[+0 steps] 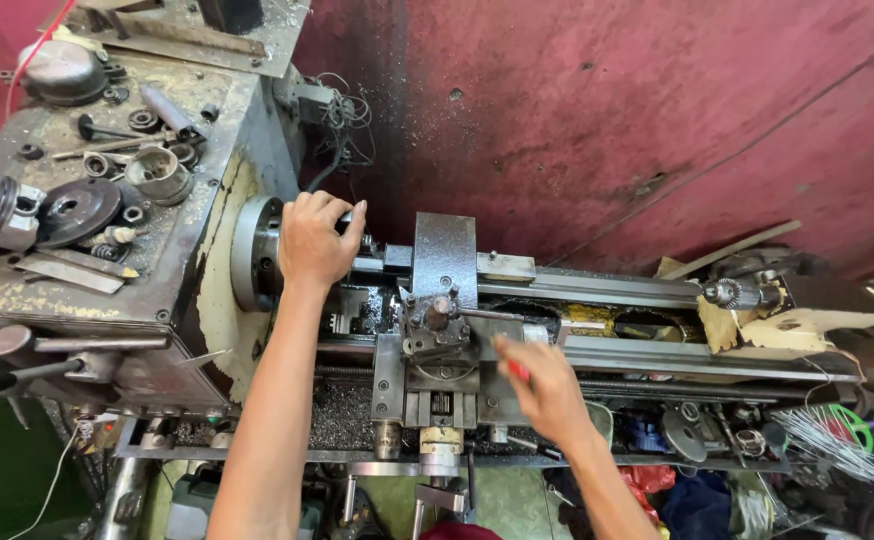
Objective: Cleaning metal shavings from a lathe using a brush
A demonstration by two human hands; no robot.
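I look down on a metal lathe (597,290). My left hand (315,240) is wrapped over the round chuck (253,252) at the headstock, fingers curled around it. My right hand (545,385) is lower, at the front of the carriage, closed on a small tool with a red handle (517,371). The tool post (435,318) sits on the carriage between my two hands. What the chuck holds is hidden by my left hand.
The headstock top (97,200) carries several loose rings, gears and flat bars. The tailstock (747,295) sits at the right with wood scraps beside it. Metal chips lie in the tray (342,415) below. A dark red wall (607,120) stands behind.
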